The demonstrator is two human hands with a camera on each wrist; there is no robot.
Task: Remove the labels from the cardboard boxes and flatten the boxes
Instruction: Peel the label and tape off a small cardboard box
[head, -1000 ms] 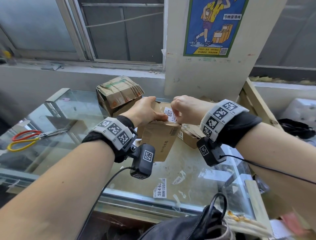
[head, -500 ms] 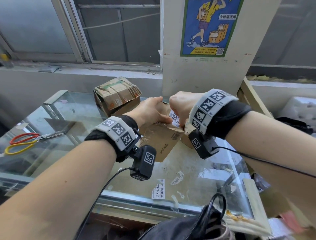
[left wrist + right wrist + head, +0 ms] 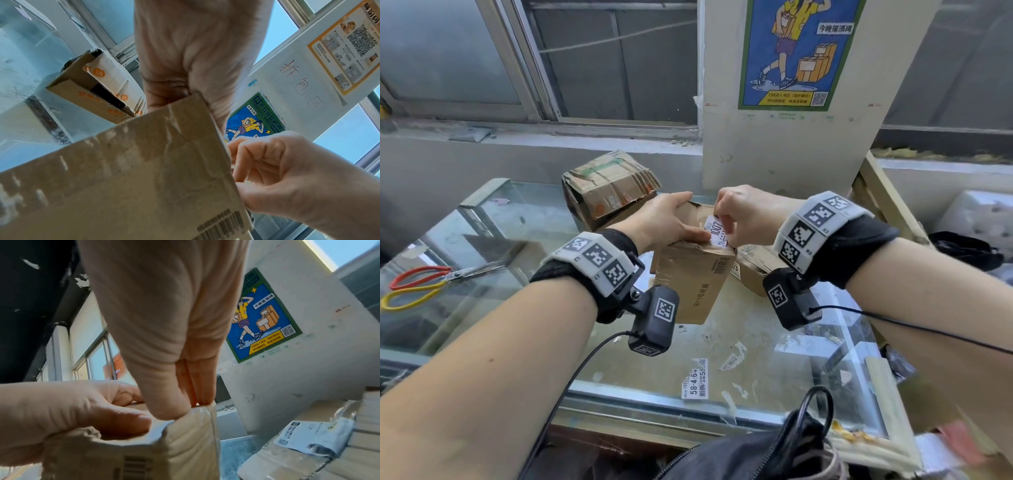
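A small brown cardboard box [image 3: 693,277] with a printed barcode is held above the glass table [image 3: 774,349]. My left hand [image 3: 671,222] grips its top, thumb pressing beside a white label [image 3: 717,231] marked 1007. My right hand [image 3: 743,216] pinches that label's upper edge between thumb and fingertips, and the label curls up off the box. In the left wrist view the box [image 3: 127,175] fills the lower frame, with my right hand [image 3: 277,170] at its right edge. In the right wrist view the label [image 3: 193,426] bends up under my thumb.
A crushed box [image 3: 609,186] lies behind the hands, and another labelled box [image 3: 753,270] sits at the right. Red and yellow scissors [image 3: 431,282] rest at the table's left. Peeled labels [image 3: 697,380] stick to the glass near the front edge. A pillar with a poster [image 3: 796,51] stands behind.
My right hand turned and shifted on the label, and the label's edge now stands lifted off the box. The left hand keeps its grip on the box.
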